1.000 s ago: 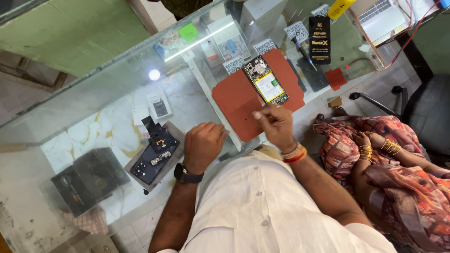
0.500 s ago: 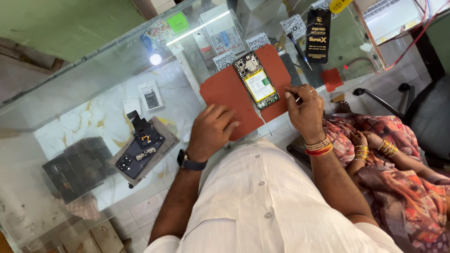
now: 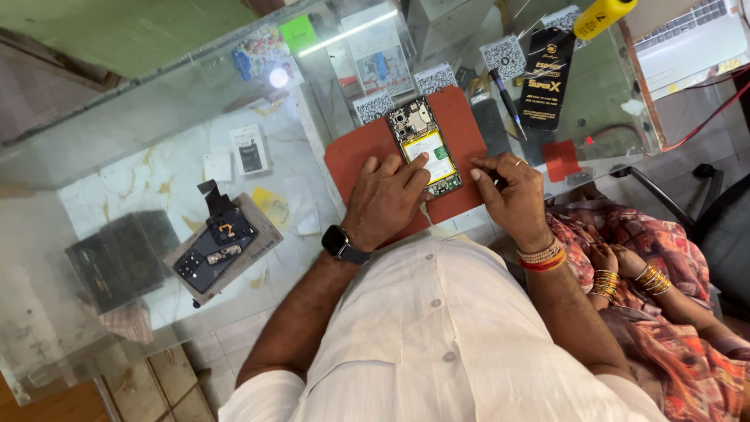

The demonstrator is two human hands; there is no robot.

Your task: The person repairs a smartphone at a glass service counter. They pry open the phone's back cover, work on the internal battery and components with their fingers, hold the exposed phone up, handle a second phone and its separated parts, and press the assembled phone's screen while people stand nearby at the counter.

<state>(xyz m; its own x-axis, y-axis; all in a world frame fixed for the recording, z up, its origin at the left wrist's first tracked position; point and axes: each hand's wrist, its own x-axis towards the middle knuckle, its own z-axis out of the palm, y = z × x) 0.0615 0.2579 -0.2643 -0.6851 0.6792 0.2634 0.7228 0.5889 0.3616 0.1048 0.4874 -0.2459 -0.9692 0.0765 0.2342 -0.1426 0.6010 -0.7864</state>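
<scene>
Wearer: white buttoned shirt at the bottom of the head view, both forearms reaching up over a glass worktop (image 3: pixel 141 125).
Neighbour: a second person in a patterned orange-pink garment sits just to the right, hands with gold bangles (image 3: pixel 625 277) folded in the lap, apart from the work.
Left hand (image 3: pixel 387 199): black wristwatch on the wrist; palm down on the rust-red rectangular work mat (image 3: pixel 351 160), fingers spread apart, the fingertips pressing on the lower part of the opened phone. It grips nothing.
Right hand (image 3: pixel 512 191): red and gold wristbands, a ring on one finger; fingers curled together, pinched at the tips just beside the phone's right edge. Whether they hold anything small I cannot tell.
Opened smartphone with its back cover off, yellow-white battery exposed (image 3: pixel 424 144): lies flat on the red mat, near its middle, between the two hands, camera end pointing away.
Left of the mat: a dark phone back panel (image 3: pixel 215 250) on a grey card, well apart from the hands.
Beyond the mat: a black-handled screwdriver (image 3: pixel 506 101), a flat black retail packet (image 3: pixel 543 78), a small red square pad (image 3: pixel 561 160).
Far edge: a yellow cylinder (image 3: pixel 601 16) and a pale laptop keyboard (image 3: pixel 691 35).
</scene>
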